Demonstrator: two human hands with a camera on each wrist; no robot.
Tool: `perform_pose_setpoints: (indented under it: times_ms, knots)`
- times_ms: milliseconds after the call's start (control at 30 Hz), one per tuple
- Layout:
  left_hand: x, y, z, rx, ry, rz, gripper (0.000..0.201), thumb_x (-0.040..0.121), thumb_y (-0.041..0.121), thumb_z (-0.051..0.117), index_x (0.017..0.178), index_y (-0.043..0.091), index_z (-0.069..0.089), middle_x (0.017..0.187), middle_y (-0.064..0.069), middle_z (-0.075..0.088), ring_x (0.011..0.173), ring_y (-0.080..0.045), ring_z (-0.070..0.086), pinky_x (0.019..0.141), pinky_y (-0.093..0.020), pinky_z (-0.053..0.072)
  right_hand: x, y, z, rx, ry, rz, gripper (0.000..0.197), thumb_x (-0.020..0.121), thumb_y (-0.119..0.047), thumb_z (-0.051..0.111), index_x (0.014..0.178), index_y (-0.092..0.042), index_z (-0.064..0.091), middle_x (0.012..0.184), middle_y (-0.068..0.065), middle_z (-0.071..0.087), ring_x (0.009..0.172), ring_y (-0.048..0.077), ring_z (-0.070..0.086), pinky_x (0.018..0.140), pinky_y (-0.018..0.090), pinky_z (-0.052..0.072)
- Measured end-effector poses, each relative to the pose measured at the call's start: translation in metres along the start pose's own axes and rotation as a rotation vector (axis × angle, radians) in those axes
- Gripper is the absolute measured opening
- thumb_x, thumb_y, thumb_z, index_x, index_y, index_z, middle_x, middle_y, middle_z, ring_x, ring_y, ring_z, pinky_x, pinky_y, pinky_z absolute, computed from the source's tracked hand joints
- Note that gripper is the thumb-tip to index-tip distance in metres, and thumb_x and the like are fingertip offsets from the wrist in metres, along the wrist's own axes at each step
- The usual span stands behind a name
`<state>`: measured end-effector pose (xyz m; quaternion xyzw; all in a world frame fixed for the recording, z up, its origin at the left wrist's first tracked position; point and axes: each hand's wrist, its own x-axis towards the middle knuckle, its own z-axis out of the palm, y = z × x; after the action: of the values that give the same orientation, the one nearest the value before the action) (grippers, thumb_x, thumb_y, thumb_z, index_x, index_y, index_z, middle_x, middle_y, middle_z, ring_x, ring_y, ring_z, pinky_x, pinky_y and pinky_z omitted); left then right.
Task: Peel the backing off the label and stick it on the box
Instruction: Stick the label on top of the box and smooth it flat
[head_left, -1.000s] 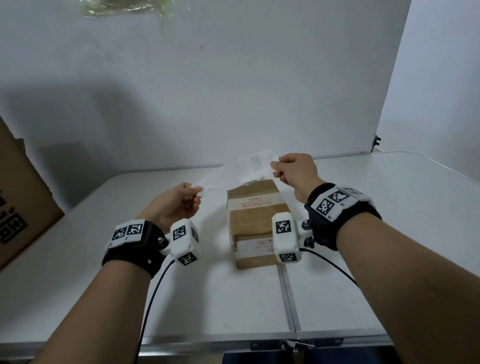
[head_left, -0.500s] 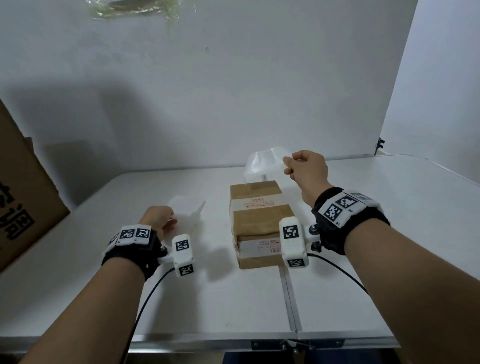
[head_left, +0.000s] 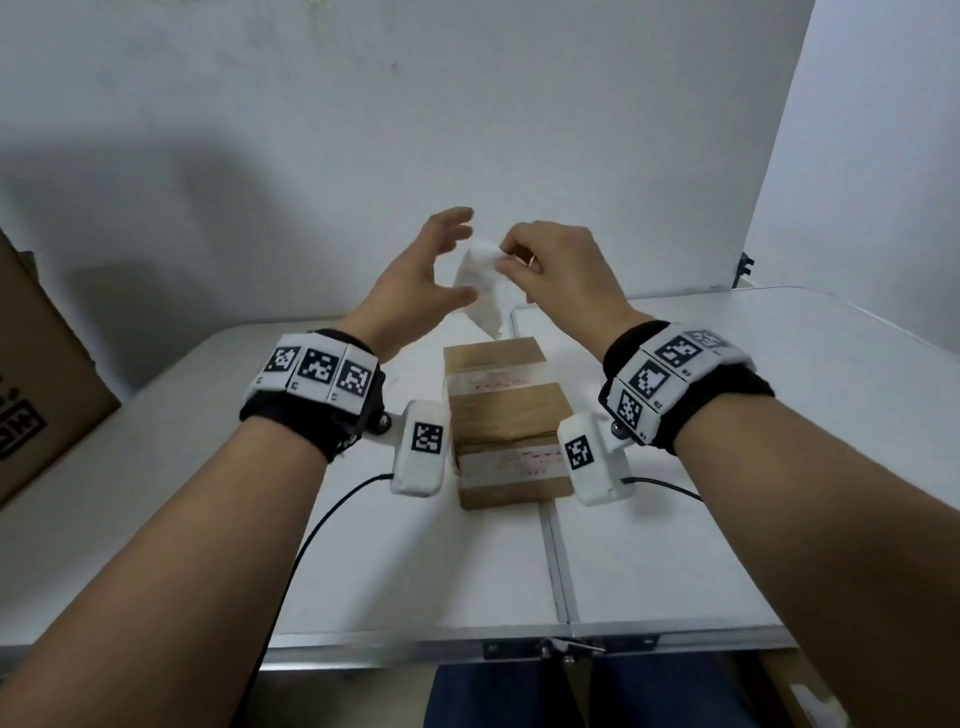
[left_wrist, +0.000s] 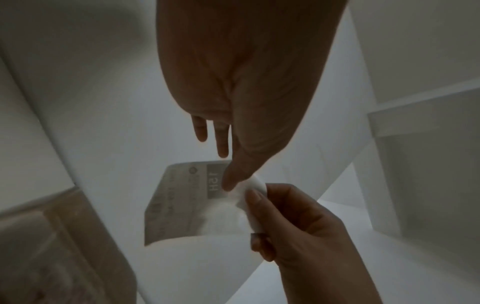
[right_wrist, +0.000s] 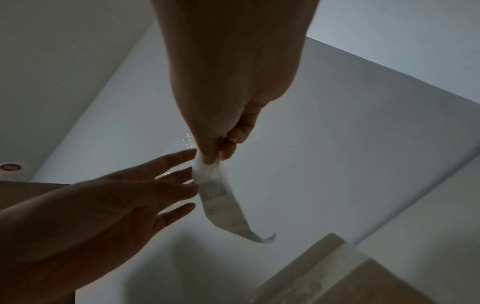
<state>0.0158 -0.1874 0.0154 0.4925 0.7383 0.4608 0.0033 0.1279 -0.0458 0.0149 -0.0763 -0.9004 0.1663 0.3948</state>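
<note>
A brown cardboard box (head_left: 501, 415) with taped bands sits on the white table (head_left: 727, 467), in the middle. Above its far end hangs the white printed label (head_left: 485, 283), curling downwards. My right hand (head_left: 503, 261) pinches the label's top corner between thumb and fingers. My left hand (head_left: 462, 257) is spread open just left of the label, fingers straight. In the left wrist view the left thumb tip touches the label (left_wrist: 182, 203) near the pinched corner. The right wrist view shows the label (right_wrist: 223, 205) dangling over the box (right_wrist: 337, 277). I cannot see the peeled backing.
A large cardboard carton (head_left: 36, 395) stands at the table's left edge. The table's seam (head_left: 553, 545) runs from the box to the front edge. White walls close off the back and right. Cables trail from both wrist cameras.
The left hand lowered the backing sheet to the table on the left, let it go, then rose open to the label. The right hand carried the label left, above the box.
</note>
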Motion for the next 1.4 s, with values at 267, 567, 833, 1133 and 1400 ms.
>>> perform_pose_setpoints:
  times_ms: [267, 567, 833, 1133, 1400]
  knots:
    - [0.000, 0.012, 0.005, -0.108, -0.086, -0.075, 0.021, 0.081, 0.012, 0.071, 0.100, 0.016, 0.065, 0.094, -0.003, 0.071, 0.077, -0.002, 0.064, 0.074, -0.017, 0.052, -0.011, 0.000, -0.008, -0.046, -0.121, -0.065, 0.026, 0.090, -0.043, 0.059, 0.096, -0.019, 0.069, 0.090, -0.002, 0.068, 0.069, 0.013, 0.054, 0.076, 0.035, 0.052]
    - [-0.004, -0.005, 0.008, -0.141, 0.197, -0.097, 0.006, 0.081, 0.022, 0.067, 0.085, 0.026, 0.070, 0.080, 0.001, 0.066, 0.071, -0.011, 0.054, 0.067, -0.030, 0.045, -0.013, 0.021, -0.010, 0.609, -0.322, 0.579, 0.032, 0.101, -0.033, 0.044, 0.103, -0.008, 0.066, 0.082, 0.004, 0.061, 0.062, 0.015, 0.061, 0.058, 0.020, 0.051]
    - [-0.012, 0.009, 0.023, -0.205, 0.205, -0.026, 0.009, 0.083, 0.016, 0.066, 0.085, 0.024, 0.070, 0.083, 0.012, 0.067, 0.074, -0.007, 0.058, 0.069, -0.020, 0.046, -0.019, 0.026, -0.007, 1.222, -0.464, 0.851, 0.026, 0.102, -0.023, 0.046, 0.121, -0.011, 0.060, 0.112, 0.027, 0.066, 0.098, 0.031, 0.069, 0.085, 0.031, 0.059]
    - [-0.031, 0.009, 0.018, 0.124, -0.005, 0.213, 0.018, 0.083, 0.014, 0.070, 0.099, 0.022, 0.074, 0.098, 0.009, 0.071, 0.091, -0.004, 0.063, 0.081, -0.013, 0.046, -0.014, 0.034, 0.008, 1.149, -0.329, 0.765, 0.021, 0.090, 0.007, 0.059, 0.110, 0.002, 0.064, 0.096, 0.014, 0.068, 0.082, 0.018, 0.068, 0.072, 0.020, 0.061]
    - [-0.042, -0.005, 0.024, 0.280, -0.196, 0.152, 0.024, 0.081, 0.017, 0.072, 0.104, 0.023, 0.075, 0.103, 0.009, 0.074, 0.093, 0.002, 0.065, 0.083, -0.013, 0.048, -0.019, 0.045, 0.016, 0.759, -0.486, 0.585, 0.032, 0.090, 0.005, 0.058, 0.119, -0.005, 0.068, 0.111, 0.009, 0.069, 0.073, 0.006, 0.065, 0.064, 0.014, 0.055]
